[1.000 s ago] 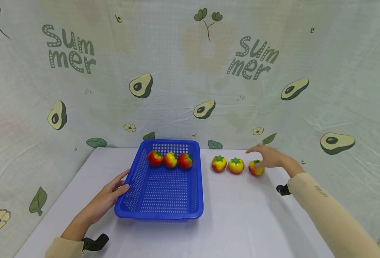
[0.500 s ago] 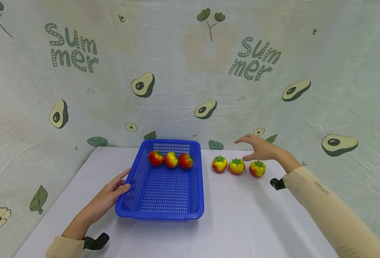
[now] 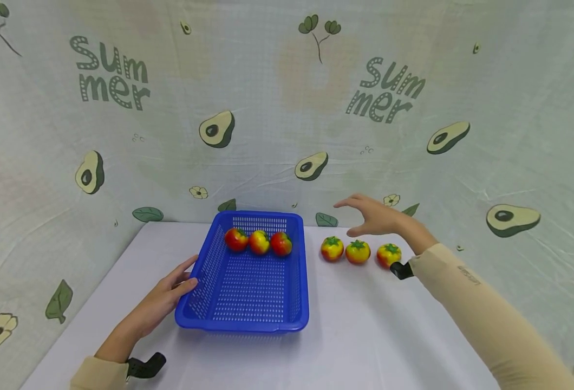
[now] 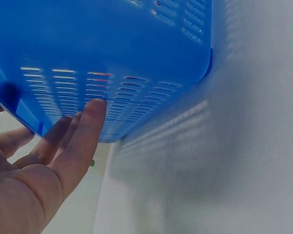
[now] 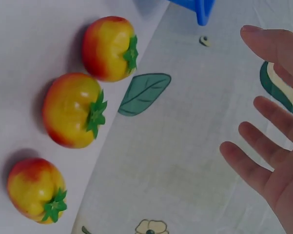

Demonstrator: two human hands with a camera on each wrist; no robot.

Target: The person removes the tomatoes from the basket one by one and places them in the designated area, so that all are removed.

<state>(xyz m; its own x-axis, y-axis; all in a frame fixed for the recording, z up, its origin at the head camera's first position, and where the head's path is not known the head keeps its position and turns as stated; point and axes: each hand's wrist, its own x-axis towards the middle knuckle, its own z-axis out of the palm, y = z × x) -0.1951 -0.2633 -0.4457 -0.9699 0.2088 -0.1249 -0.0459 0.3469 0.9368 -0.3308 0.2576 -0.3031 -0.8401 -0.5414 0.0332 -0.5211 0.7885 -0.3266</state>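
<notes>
A blue plastic basket stands on the table, tilted slightly toward me. My left hand holds its left rim, thumb over the edge; in the left wrist view the fingers touch the slotted outer wall. Inside, at the far end, lie three red and yellow fruits. To the basket's right, three yellow-red tomatoes with green calyxes stand in a row: a left one, a middle one and a right one. My right hand hovers above and behind them, fingers spread, holding nothing.
A white cloth covers the table. Behind it hangs a pale fabric backdrop printed with avocados, leaves and lettering, close behind the tomatoes and basket. Black wrist cameras are strapped under both wrists.
My right hand has left the rightmost tomato and moved up and to the left, past the middle one, with nothing in it. The left hand, basket and fruits have stayed in place.
</notes>
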